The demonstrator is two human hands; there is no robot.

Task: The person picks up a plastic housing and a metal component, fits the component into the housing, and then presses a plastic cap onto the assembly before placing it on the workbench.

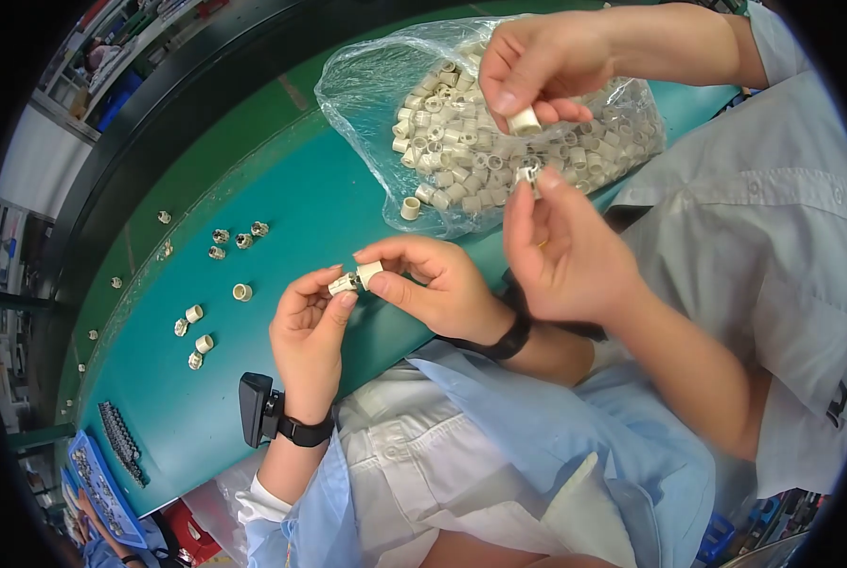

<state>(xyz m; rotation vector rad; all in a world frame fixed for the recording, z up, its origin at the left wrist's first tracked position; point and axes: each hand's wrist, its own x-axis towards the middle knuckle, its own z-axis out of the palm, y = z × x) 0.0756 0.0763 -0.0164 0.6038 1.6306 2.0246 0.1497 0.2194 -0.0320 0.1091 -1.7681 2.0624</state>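
The wearer's left hand (310, 322) pinches one small whitish notched insert (343, 284), the right hand (447, 289) one cream cylindrical plastic sleeve (370, 274); three loose sleeves (242, 292) lie farther left.

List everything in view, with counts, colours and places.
table: one, teal, across the middle
strip: one, darker green, table's far side
bag: one, clear, upper middle
bagged rings: many, cream, inside bag
loose rings: three, cream, table's left
small parts: six, silvery, near those rings, more on strip
row of pieces: one, dark, table's lower left
tray: one, blue, lower left
shelves: several, pale, upper left
co-worker's hands: two, upper right, holding a ring and a small part
garment: one, light blue, lower middle
wristbands: two, black, one per wrist
left hand: one, centre, holding a small part
right hand: one, centre, holding a cream ring
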